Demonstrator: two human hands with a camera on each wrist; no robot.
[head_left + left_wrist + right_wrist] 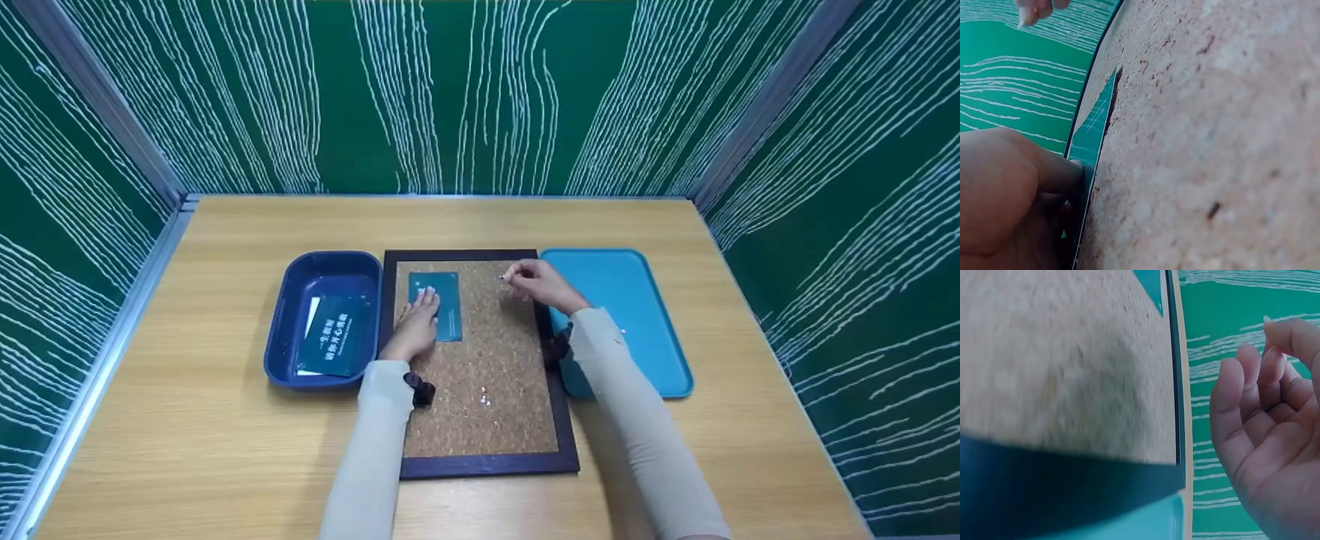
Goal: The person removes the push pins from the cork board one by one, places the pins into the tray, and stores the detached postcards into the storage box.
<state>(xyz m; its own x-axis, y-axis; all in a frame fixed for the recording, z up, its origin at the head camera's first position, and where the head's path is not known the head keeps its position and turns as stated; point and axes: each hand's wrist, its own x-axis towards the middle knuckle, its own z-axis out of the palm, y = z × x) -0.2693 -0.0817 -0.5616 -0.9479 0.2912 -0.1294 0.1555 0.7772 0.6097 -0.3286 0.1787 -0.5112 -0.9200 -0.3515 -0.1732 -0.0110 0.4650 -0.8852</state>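
Observation:
A dark green card [448, 319] lies on the upper left of a framed cork board [480, 360]. My left hand [417, 322] rests on this card with its fingers stretched over it. In the left wrist view, the thumb touches the card [1095, 132] near its edge, and the card's far end stands slightly off the cork. Above the board's upper right, my right hand [544, 285] pinches a small pushpin [502, 277] between thumb and fingertips. Several small shiny pins [485, 400] lie on the lower part of the cork.
Left of the board stands a dark blue basin [274, 349] holding more green cards with white print [336, 337]. A turquoise tray [660, 352] lies to the right, partly under my right forearm, with a tiny object on it. Green, white-streaked panels [495, 97] enclose the wooden table [187, 420].

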